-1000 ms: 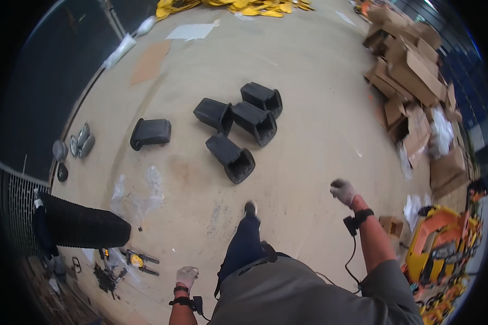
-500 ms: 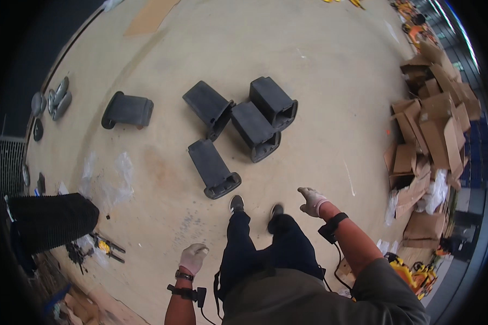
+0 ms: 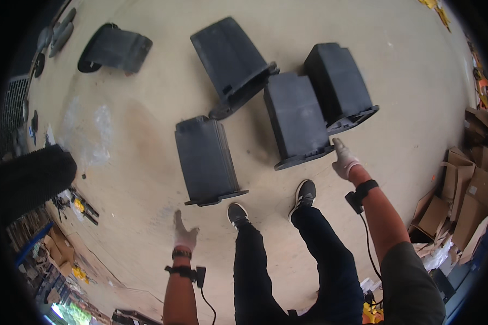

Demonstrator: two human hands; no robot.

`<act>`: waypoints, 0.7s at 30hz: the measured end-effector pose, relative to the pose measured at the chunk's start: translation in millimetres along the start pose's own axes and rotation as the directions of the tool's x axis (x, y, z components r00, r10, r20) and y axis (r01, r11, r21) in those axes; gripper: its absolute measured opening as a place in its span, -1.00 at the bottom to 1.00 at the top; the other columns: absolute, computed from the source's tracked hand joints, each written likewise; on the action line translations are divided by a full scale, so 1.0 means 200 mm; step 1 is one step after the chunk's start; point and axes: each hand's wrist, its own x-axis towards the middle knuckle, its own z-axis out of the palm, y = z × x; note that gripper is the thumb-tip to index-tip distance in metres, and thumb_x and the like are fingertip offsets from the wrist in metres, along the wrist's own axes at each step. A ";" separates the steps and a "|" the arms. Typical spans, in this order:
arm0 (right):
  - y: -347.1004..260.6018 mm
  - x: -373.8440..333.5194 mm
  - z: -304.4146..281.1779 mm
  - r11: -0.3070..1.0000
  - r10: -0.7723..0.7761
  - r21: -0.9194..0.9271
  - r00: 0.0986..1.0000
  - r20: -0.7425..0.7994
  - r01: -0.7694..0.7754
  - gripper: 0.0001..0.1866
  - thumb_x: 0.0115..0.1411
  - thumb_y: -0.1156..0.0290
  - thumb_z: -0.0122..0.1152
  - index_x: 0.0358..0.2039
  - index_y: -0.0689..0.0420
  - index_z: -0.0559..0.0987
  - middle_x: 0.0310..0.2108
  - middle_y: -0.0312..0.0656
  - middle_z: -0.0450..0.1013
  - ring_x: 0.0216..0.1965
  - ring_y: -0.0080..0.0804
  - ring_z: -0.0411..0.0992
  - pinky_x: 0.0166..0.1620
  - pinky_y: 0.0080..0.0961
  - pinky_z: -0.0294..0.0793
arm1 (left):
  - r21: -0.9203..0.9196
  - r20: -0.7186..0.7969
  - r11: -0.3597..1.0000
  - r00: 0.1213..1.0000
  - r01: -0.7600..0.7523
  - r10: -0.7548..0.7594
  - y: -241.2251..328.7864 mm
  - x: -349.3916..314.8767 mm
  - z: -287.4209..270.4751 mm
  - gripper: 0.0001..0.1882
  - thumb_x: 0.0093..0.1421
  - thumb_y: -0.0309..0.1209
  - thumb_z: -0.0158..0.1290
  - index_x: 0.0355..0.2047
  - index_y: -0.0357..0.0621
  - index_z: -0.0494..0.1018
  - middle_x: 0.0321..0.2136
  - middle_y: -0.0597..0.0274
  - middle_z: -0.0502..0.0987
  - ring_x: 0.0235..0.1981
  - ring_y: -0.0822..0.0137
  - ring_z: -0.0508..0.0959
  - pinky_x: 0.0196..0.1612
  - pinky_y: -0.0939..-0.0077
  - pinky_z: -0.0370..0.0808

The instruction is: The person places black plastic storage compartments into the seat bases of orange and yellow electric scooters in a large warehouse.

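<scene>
Looking down from the head camera, we see our right arm stretched forward and up from the lower right, bare below a dark sleeve, a black band with a cable at the wrist. Our right hand (image 3: 344,158), in a pale glove, has its fingers extended and close together, the fingertips at the rim of the middle dark bin (image 3: 297,120); we cannot tell whether they touch it or stop just short. It grips nothing.

Our left arm rises from the lower edge, nearly straight, also with a black wrist band and cable. Our left hand (image 3: 184,233), gloved too, is open with fingers pointing forward, empty, hanging above the floor (image 3: 141,141) just below the rim of the near-left bin (image 3: 205,158) and apart from it.

Between the arms our two legs in dark trousers end in black shoes (image 3: 305,196) with white soles, standing near the bins' open ends.

All the bins lie on their sides on the pale concrete. The middle one lies just beside the right bin (image 3: 337,84); another bin (image 3: 230,57) lies tilted behind the near-left one. A fifth, rounder dark bin (image 3: 114,49) lies well apart at upper left. Flattened cardboard boxes (image 3: 461,200) pile up at the right edge, and small tools (image 3: 81,206) lie at the left.
</scene>
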 end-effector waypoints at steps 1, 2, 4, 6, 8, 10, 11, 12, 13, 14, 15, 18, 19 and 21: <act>0.02 0.04 0.06 0.994 -0.060 0.087 0.997 -0.039 0.063 -0.27 -0.09 0.63 0.01 0.17 0.23 0.11 0.17 0.10 0.10 0.19 -0.03 0.10 0.22 -0.36 0.10 | -0.010 -0.032 0.999 0.999 -0.044 0.044 -0.01 0.07 0.04 -0.11 -0.12 -0.50 0.19 0.21 -0.23 -0.02 0.18 -0.09 0.13 0.21 0.02 0.12 0.21 0.31 0.13; 0.07 0.05 0.06 0.982 -0.058 0.180 0.998 -0.023 0.061 -0.33 -0.09 0.65 0.04 0.12 0.19 0.18 0.08 0.07 0.23 0.12 -0.03 0.20 0.15 -0.34 0.20 | -0.019 -0.065 0.996 0.994 -0.092 0.090 -0.03 0.15 0.08 -0.12 -0.12 -0.52 0.18 0.21 -0.22 0.00 0.17 -0.09 0.15 0.20 0.02 0.15 0.20 0.31 0.15; 0.09 0.13 0.04 0.935 -0.044 0.351 0.999 -0.025 0.050 -0.53 -0.06 0.61 0.16 -0.06 0.18 0.36 -0.17 0.00 0.42 -0.09 -0.09 0.39 -0.05 -0.35 0.36 | 0.045 -0.132 0.992 0.984 -0.118 0.123 0.05 0.28 0.07 -0.36 -0.11 -0.49 0.16 0.06 -0.18 0.27 -0.02 -0.05 0.38 0.02 0.03 0.37 0.05 0.32 0.32; 0.20 0.17 0.04 0.822 -0.032 0.567 0.998 -0.046 0.052 -0.73 -0.02 0.52 0.22 -0.25 0.18 0.48 -0.38 -0.02 0.48 -0.28 -0.18 0.47 -0.20 -0.45 0.43 | 0.059 -0.079 0.997 0.996 -0.044 0.048 0.19 0.36 0.10 -0.46 -0.09 -0.44 0.15 -0.03 -0.17 0.34 -0.12 -0.03 0.44 -0.06 0.04 0.43 -0.02 0.30 0.37; 0.06 0.10 -0.05 0.909 -0.097 0.402 0.994 -0.049 0.108 -0.76 -0.01 0.50 0.22 -0.28 0.18 0.48 -0.40 -0.02 0.48 -0.31 -0.17 0.47 -0.23 -0.44 0.43 | 0.096 -0.047 0.995 0.998 0.039 -0.035 0.26 0.32 0.08 -0.55 -0.08 -0.40 0.15 -0.11 -0.16 0.42 -0.22 -0.01 0.50 -0.14 0.05 0.48 -0.10 0.28 0.42; -0.08 -0.04 -0.17 0.950 -0.205 0.223 0.975 -0.084 0.219 -0.83 0.01 0.45 0.20 -0.37 0.20 0.47 -0.47 -0.02 0.47 -0.39 -0.12 0.47 -0.33 -0.38 0.43 | 0.273 -0.123 0.948 0.972 -0.163 0.202 0.34 0.19 0.06 -0.69 -0.07 -0.33 0.14 -0.28 -0.15 0.51 -0.40 0.03 0.55 -0.30 0.05 0.54 -0.24 0.26 0.47; -0.20 -0.10 -0.24 0.945 -0.218 0.230 0.972 -0.086 0.233 -0.83 0.01 0.45 0.20 -0.37 0.20 0.47 -0.47 -0.02 0.47 -0.39 -0.12 0.47 -0.33 -0.38 0.43 | 0.279 -0.136 0.948 0.971 -0.154 0.198 0.37 0.13 0.00 -0.69 -0.07 -0.33 0.14 -0.28 -0.15 0.51 -0.40 0.03 0.55 -0.30 0.05 0.54 -0.24 0.26 0.47; -0.32 -0.19 -0.34 0.954 -0.136 0.269 0.991 0.008 0.129 -0.84 0.01 0.44 0.19 -0.38 0.20 0.46 -0.49 -0.01 0.47 -0.40 -0.08 0.46 -0.34 -0.36 0.42 | 0.159 -0.121 0.983 0.986 -0.095 0.115 0.40 0.08 -0.04 -0.70 -0.07 -0.32 0.15 -0.29 -0.17 0.51 -0.43 0.03 0.55 -0.33 0.04 0.54 -0.27 0.27 0.47; -0.39 -0.27 -0.40 0.955 -0.054 0.295 0.993 0.100 0.022 -0.85 0.01 0.44 0.18 -0.40 0.20 0.46 -0.51 -0.01 0.46 -0.41 -0.04 0.44 -0.35 -0.33 0.41 | 0.033 -0.097 0.999 0.995 -0.036 0.039 0.42 0.04 -0.07 -0.70 -0.07 -0.32 0.15 -0.31 -0.18 0.51 -0.46 0.03 0.55 -0.36 0.03 0.55 -0.30 0.27 0.47; -0.36 -0.34 -0.43 0.966 -0.178 0.186 0.984 -0.013 0.177 -0.85 0.03 0.42 0.16 -0.42 0.21 0.46 -0.55 0.00 0.45 -0.43 -0.06 0.46 -0.38 -0.33 0.40 | -0.012 -0.133 0.998 0.989 -0.068 0.066 0.47 0.00 -0.08 -0.73 -0.06 -0.31 0.15 -0.37 -0.21 0.53 -0.53 0.01 0.55 -0.47 0.01 0.54 -0.36 0.31 0.46; -0.34 -0.44 -0.49 0.975 -0.135 0.180 0.991 0.025 0.128 -0.83 0.02 0.40 0.16 -0.42 0.24 0.46 -0.58 0.01 0.43 -0.48 -0.15 0.46 -0.41 -0.36 0.39 | -0.030 -0.132 0.997 0.989 -0.074 0.069 0.49 -0.02 -0.10 -0.73 -0.06 -0.31 0.15 -0.37 -0.21 0.53 -0.53 0.01 0.55 -0.47 0.01 0.54 -0.36 0.31 0.46; -0.36 -0.67 -0.59 0.884 -0.086 0.467 0.991 0.107 0.026 -0.84 0.06 0.44 0.12 -0.39 0.27 0.44 -0.56 -0.16 0.41 -0.48 -0.47 0.35 -0.36 -0.51 0.36 | -0.258 -0.016 0.962 0.995 0.092 -0.100 0.35 -0.02 -0.14 -0.76 -0.05 -0.33 0.19 -0.47 -0.28 0.52 -0.61 0.06 0.53 -0.57 0.22 0.52 -0.45 0.41 0.42; -0.38 -0.77 -0.64 0.829 -0.087 0.559 0.988 0.128 0.000 -0.84 0.08 0.45 0.11 -0.38 0.28 0.43 -0.54 -0.23 0.39 -0.45 -0.56 0.30 -0.34 -0.56 0.34 | -0.276 -0.020 0.957 0.995 0.090 -0.100 0.29 -0.02 -0.14 -0.76 -0.05 -0.33 0.19 -0.47 -0.28 0.52 -0.61 0.06 0.53 -0.57 0.22 0.52 -0.45 0.41 0.42; -0.40 -0.93 -0.79 0.784 -0.053 0.619 0.988 0.145 -0.049 -0.84 0.10 0.47 0.11 -0.32 0.28 0.44 -0.45 -0.35 0.38 -0.38 -0.63 0.26 -0.27 -0.64 0.33 | -0.547 0.181 0.789 0.960 0.280 -0.215 0.25 -0.01 -0.12 -0.83 -0.02 -0.41 0.18 -0.47 -0.28 0.53 -0.62 0.19 0.53 -0.57 0.37 0.51 -0.51 0.50 0.41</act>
